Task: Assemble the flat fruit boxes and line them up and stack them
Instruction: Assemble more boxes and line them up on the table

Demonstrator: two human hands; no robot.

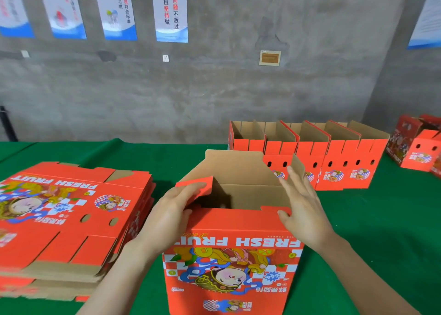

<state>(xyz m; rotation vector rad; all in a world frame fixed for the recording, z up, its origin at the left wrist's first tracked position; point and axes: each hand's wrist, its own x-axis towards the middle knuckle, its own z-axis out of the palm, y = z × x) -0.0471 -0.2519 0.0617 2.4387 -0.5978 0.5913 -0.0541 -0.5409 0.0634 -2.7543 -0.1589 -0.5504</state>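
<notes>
Against a bare concrete wall (238, 88) hung with posters (170, 11), a worker builds fruit cartons at a green-covered bench (358, 231). The left hand (170, 211) lays its fingers (191, 187) nearly flat on the red side flap (202, 183) of the box (233, 255), pressing it inward, with the thumb at the front wall's top edge. The right hand (304, 211) is open too, its fingers (294, 178) spread against the brown inside of the opposite flap and its thumb on the front corner. Neither hand grips anything. The half-formed box stands upright at six o'clock, nearest the worker, with its top open. A stack of flat boxes (59, 219) waits at nine o'clock, touching nothing. A row of finished boxes (334, 171) lines the bench's far edge at one o'clock, with more boxes (417, 147) at two o'clock. The likely trouble is the left flap folding in crooked under uneven pressure and creasing. With nothing clamped, the light box could also skid on the cloth or spring back open.
</notes>
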